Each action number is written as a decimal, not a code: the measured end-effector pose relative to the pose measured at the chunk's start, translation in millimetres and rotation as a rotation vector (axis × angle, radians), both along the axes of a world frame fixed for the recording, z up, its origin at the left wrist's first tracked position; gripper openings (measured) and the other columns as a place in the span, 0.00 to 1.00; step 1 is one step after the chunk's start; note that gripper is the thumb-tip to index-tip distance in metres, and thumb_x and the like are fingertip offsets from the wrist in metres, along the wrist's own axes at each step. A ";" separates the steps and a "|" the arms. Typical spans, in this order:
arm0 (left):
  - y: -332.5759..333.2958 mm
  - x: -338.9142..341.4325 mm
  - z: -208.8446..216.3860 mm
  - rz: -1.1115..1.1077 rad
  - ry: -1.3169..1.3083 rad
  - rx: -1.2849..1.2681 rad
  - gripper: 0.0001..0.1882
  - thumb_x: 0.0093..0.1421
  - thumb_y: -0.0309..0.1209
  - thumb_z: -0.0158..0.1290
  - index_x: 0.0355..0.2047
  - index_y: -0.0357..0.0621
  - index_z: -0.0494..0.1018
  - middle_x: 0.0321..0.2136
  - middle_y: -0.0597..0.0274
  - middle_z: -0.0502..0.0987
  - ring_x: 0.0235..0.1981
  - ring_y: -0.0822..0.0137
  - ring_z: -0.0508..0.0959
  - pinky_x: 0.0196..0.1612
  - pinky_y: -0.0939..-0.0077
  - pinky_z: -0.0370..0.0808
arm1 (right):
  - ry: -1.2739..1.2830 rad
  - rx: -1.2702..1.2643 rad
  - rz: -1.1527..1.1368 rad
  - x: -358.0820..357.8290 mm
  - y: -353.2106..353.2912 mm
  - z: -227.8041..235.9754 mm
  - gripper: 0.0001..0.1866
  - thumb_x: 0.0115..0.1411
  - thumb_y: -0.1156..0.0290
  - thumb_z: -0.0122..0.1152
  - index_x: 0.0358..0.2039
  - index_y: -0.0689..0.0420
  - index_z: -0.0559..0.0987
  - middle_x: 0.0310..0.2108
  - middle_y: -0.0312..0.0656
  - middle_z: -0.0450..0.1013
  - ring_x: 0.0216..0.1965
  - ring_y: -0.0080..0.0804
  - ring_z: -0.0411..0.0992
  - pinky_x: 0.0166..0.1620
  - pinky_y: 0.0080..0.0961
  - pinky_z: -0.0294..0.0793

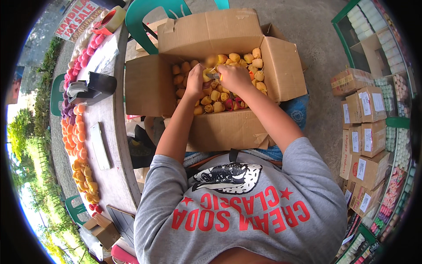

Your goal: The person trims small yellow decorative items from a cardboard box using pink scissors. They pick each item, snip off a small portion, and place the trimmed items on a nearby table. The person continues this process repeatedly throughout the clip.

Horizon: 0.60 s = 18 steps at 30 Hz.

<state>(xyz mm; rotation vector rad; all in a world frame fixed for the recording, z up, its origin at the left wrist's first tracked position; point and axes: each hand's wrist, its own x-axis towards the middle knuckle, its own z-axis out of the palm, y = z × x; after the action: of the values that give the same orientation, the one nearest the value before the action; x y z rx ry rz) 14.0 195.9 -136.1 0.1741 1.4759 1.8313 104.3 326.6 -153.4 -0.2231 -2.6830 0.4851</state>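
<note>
Both my hands are held over an open cardboard box (215, 130) filled with small rounded yellow and orange candles (215, 95). Closed fingers of my left hand (194, 80) pinch a yellow candle (206, 75) at its side. My right hand (235, 78) is closed around a small blade (214, 76), with a bit of yellow, perhaps its handle, showing by the fingers. The blade points toward the candle; whether it touches is too small to tell. A few dark pink pieces (229, 104) lie among the candles near the box's front wall.
To the left, a white table (110, 149) bears a tape dispenser (94, 88), a tape roll (110, 21), a white phone-like object (100, 146) and rows of coloured candles (74, 136). Stacked cartons (367, 132) and shelves line the right. A green chair (143, 22) stands behind the box.
</note>
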 end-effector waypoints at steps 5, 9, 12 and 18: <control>0.7 -14.7 -13.0 0.030 -0.109 0.005 0.12 0.62 0.38 0.36 0.28 0.46 0.63 0.17 0.61 0.65 0.09 0.74 0.57 0.12 0.80 0.52 | 0.005 0.038 -0.092 -8.0 -4.4 2.6 0.05 0.53 0.72 0.50 0.23 0.56 0.73 0.19 0.44 0.75 0.22 0.40 0.76 0.24 0.36 0.74; 1.0 -24.3 -17.9 0.010 -0.226 -0.084 0.10 0.60 0.35 0.39 0.27 0.44 0.63 0.15 0.61 0.65 0.09 0.74 0.57 0.12 0.81 0.51 | -0.159 0.098 -0.166 -9.6 -4.6 7.7 0.06 0.56 0.71 0.49 0.26 0.57 0.73 0.21 0.45 0.76 0.24 0.41 0.77 0.27 0.36 0.76; -10.0 -11.5 -5.4 -0.071 -0.153 -0.011 0.10 0.59 0.36 0.39 0.27 0.44 0.64 0.15 0.61 0.66 0.09 0.74 0.56 0.12 0.79 0.51 | -0.299 -0.060 -0.430 -6.9 39.8 4.3 0.08 0.59 0.71 0.47 0.27 0.58 0.74 0.23 0.46 0.77 0.26 0.41 0.78 0.29 0.37 0.76; -15.6 -49.3 -10.4 0.619 -0.372 0.188 0.12 0.55 0.36 0.40 0.27 0.39 0.65 0.19 0.59 0.67 0.14 0.72 0.61 0.17 0.80 0.60 | -0.234 -0.152 -0.279 -7.0 17.0 7.6 0.09 0.54 0.65 0.55 0.29 0.56 0.75 0.23 0.47 0.76 0.26 0.46 0.76 0.28 0.40 0.75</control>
<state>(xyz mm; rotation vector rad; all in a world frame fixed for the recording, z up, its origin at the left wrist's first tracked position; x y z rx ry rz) -35.3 180.3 -146.5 -0.5671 1.1623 2.3279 97.3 343.6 -145.8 -0.7277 -2.7759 0.6061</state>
